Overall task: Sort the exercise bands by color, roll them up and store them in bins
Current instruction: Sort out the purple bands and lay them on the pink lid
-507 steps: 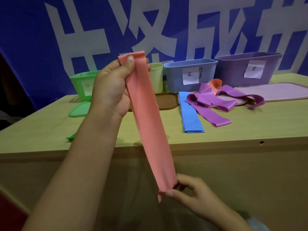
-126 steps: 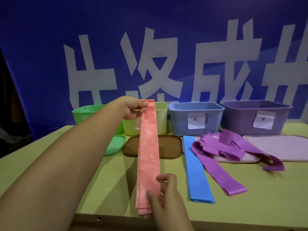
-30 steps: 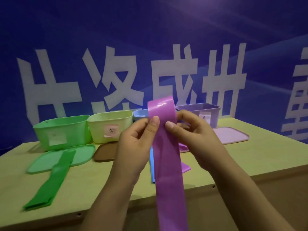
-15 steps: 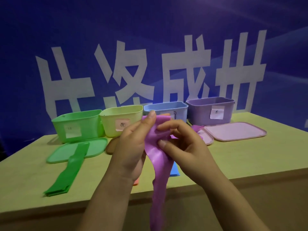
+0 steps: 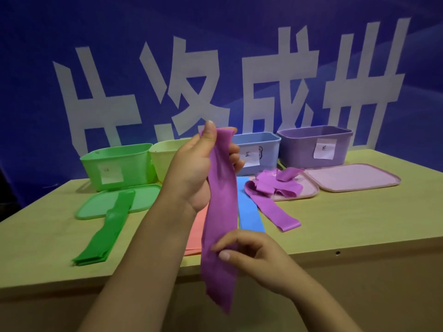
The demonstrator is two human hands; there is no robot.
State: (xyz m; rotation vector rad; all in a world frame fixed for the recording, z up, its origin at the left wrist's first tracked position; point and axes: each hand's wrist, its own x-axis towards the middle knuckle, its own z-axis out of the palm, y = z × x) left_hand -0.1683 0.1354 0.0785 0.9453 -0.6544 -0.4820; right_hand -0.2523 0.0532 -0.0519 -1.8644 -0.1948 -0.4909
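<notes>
A blue banner with large white characters backs a pale wooden table [image 5: 335,219]. The left hand [image 5: 196,173] grips the top of a purple exercise band [image 5: 219,212] held in the air before the table; the right hand [image 5: 249,252] pinches it lower down. The slick strip could slide through either pinch, or twist, and spoil the later rolling. The purple bin [image 5: 314,147] waits behind.
</notes>
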